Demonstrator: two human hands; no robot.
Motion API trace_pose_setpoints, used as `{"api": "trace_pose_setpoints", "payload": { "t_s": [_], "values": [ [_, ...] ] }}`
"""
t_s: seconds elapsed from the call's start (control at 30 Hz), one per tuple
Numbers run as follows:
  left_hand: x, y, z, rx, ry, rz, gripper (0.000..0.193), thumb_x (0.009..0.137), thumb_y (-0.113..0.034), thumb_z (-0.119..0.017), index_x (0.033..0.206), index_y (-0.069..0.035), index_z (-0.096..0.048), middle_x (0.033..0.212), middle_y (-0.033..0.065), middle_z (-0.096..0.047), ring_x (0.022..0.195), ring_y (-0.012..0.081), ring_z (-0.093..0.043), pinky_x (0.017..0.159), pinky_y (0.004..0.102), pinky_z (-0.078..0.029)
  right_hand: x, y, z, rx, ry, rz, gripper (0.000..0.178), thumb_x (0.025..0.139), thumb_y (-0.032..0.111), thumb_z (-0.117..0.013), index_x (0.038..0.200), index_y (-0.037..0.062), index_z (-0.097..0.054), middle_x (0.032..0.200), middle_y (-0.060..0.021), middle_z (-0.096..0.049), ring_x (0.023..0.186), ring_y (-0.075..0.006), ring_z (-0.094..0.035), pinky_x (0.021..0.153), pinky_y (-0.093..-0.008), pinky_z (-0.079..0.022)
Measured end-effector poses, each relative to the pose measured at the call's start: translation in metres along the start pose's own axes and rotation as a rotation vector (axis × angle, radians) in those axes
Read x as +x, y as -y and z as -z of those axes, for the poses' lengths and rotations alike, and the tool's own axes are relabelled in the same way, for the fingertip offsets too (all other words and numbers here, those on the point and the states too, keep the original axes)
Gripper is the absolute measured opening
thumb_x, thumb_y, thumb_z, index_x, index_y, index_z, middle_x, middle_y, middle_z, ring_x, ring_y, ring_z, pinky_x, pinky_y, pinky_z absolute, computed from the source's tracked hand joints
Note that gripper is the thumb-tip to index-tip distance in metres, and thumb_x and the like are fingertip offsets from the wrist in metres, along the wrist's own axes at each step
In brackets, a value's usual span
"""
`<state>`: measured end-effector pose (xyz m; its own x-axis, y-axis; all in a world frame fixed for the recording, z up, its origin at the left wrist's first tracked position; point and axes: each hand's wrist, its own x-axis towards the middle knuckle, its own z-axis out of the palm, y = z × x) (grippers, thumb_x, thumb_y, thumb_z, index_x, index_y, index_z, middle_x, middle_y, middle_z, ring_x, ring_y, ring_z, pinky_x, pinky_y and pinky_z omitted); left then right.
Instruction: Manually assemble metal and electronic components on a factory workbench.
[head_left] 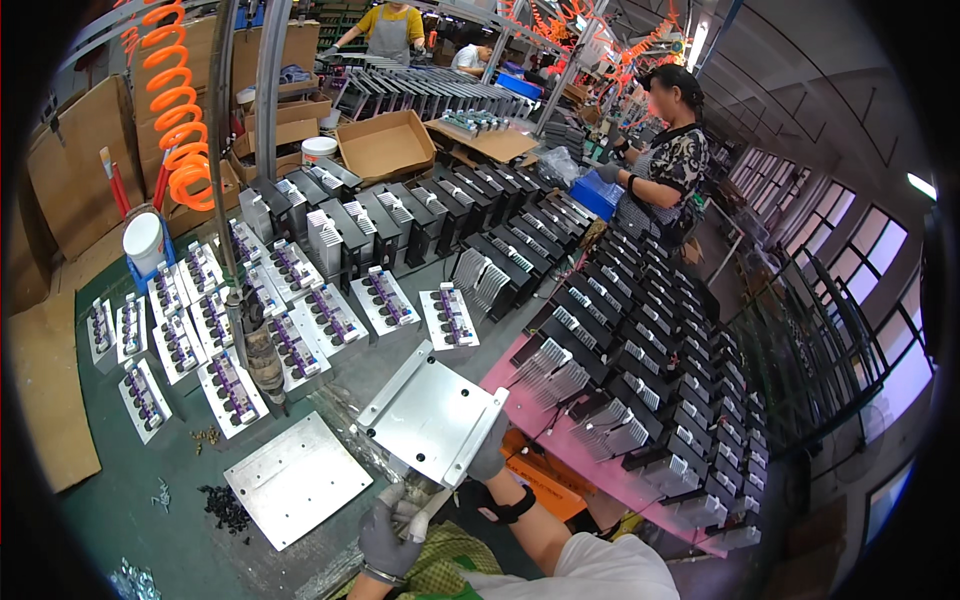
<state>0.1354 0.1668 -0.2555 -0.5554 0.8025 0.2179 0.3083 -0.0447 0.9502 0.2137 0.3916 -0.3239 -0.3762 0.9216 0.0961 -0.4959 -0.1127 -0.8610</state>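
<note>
A silver metal plate (428, 415) with raised strips along two sides and several dark holes is tilted up in front of me. My right hand (490, 455), in a grey glove, grips its right edge, and the plate hides part of the fingers. Just below the plate's near edge is my left hand (390, 535), also gloved, with its fingers curled together. What lies between those fingers, if anything, I cannot make out. A second flat metal plate (298, 480) with small holes lies on the green bench to the left.
A taped power screwdriver (263, 362) hangs above rows of plates with purple-and-black circuit boards (232, 395). Black screws (228, 508) lie loose nearby. Finned black units (610, 420) fill the pink-topped table at right. A co-worker (665, 150) stands beyond. An orange coiled hose (178, 120) hangs upper left.
</note>
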Motion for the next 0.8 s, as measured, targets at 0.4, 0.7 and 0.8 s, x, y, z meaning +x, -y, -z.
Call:
{"api": "trace_pose_setpoints", "payload": {
  "t_s": [0.4,0.7,0.8],
  "values": [
    [0.001,0.0,0.001,0.045,0.005,-0.035,0.049,0.082,-0.016,-0.067,0.118,0.007,-0.043,0.074,0.0124,-0.065,0.064,0.0187,-0.064,0.061,0.03,-0.051,0.0,0.0,-0.002,-0.021,-0.016,0.0,0.083,0.081,0.068,-0.054,0.114,-0.0086,-0.05,0.1,-0.0098,-0.062,0.088,-0.0148,-0.062,0.075,-0.0289,-0.051],
    [0.002,0.002,-0.003,0.032,-0.048,-0.061,0.046,0.08,-0.018,-0.068,0.116,0.006,-0.05,0.072,0.0102,-0.065,0.06,0.0221,-0.063,0.058,0.0339,-0.051,0.002,-0.015,0.011,0.036,-0.131,0.002,0.08,0.082,0.065,-0.056,0.113,-0.0086,-0.049,0.101,-0.0102,-0.06,0.088,-0.0149,-0.06,0.073,-0.0291,-0.051],
    [-0.002,0.002,-0.003,0.072,-0.045,-0.069,0.046,0.081,-0.018,-0.068,0.116,0.005,-0.05,0.072,0.0095,-0.065,0.059,0.0225,-0.063,0.059,0.0348,-0.05,-0.001,-0.012,0.015,-0.061,-0.046,0.03,0.078,0.084,0.063,-0.055,0.113,-0.0086,-0.049,0.103,-0.0108,-0.059,0.092,-0.0156,-0.059,0.076,-0.0297,-0.051]
  ]
}}
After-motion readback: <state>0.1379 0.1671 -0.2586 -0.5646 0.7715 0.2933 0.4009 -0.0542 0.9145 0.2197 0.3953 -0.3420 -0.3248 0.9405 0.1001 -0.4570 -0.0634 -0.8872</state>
